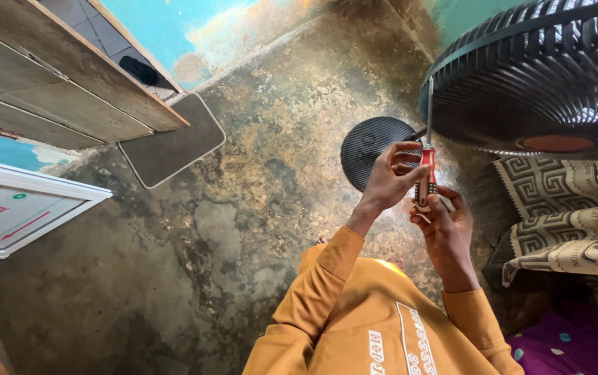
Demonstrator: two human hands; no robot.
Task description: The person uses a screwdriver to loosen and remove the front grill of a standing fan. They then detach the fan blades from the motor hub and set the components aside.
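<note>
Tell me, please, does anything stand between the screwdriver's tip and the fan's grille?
Nothing visible does. Both hands, left and right, hold the screwdriver upright, and its shaft runs straight up to the rim of the fan grille.

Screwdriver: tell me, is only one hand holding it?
No. Both the left hand and right hand grip the screwdriver handle.

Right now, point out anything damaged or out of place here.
The concrete floor is badly stained and worn, and the wall paint has flaked off near its base. Both hands hold a red-handled screwdriver against the fan grille.
</note>
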